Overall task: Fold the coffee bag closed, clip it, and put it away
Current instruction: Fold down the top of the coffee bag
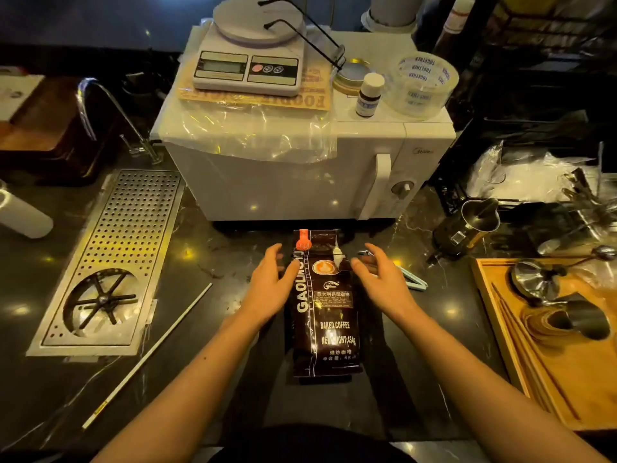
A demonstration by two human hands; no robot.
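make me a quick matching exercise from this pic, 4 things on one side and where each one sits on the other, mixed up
Things:
1. coffee bag
2. kitchen scale
3. tape roll
4. perforated drain tray

Places:
A. on top of the microwave, right side
B. set in the counter, left of the left hand
C. flat on the counter between both hands
D. on top of the microwave, left side

Pairs: 1-C, 2-D, 3-A, 4-B
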